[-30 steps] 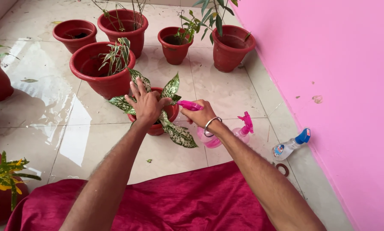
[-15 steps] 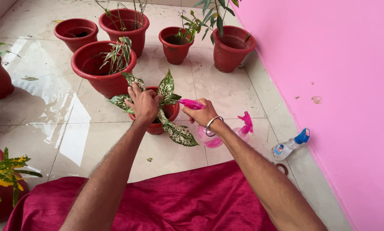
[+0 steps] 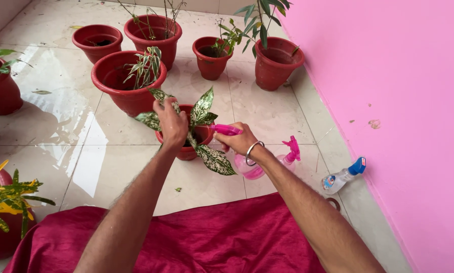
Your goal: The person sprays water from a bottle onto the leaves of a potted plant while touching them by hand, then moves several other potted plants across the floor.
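You are over a glossy, wet-looking tiled floor (image 3: 267, 111) of pale cream squares, with a bright pink wall (image 3: 388, 101) running from 12 o'clock down to 4 o'clock. A crimson cloth (image 3: 227, 237) covers the floor at 6 o'clock, under your forearms.

Red pots (image 3: 125, 83) cluster from 10 to 12 o'clock, some holding thin leafy stems; another red pot with a yellow-green plant (image 3: 4, 207) sits at 8 o'clock.

At the centre stands the small red pot (image 3: 189, 146) with the speckled green-and-white plant (image 3: 206, 131). Your left hand (image 3: 170, 124) rests on its leaves, fingers curled loosely around the foliage rather than spread flat.

Your right hand (image 3: 239, 140), with a metal bangle at the wrist, is closed around the pink spray bottle (image 3: 247, 164); its pink nozzle points toward the plant at 9 o'clock from that hand, close to the leaves.

A second pink sprayer head (image 3: 291, 149) stands just beside the held bottle at 3 o'clock, and a clear bottle with a blue cap (image 3: 343, 174) lies near the wall at 4 o'clock.
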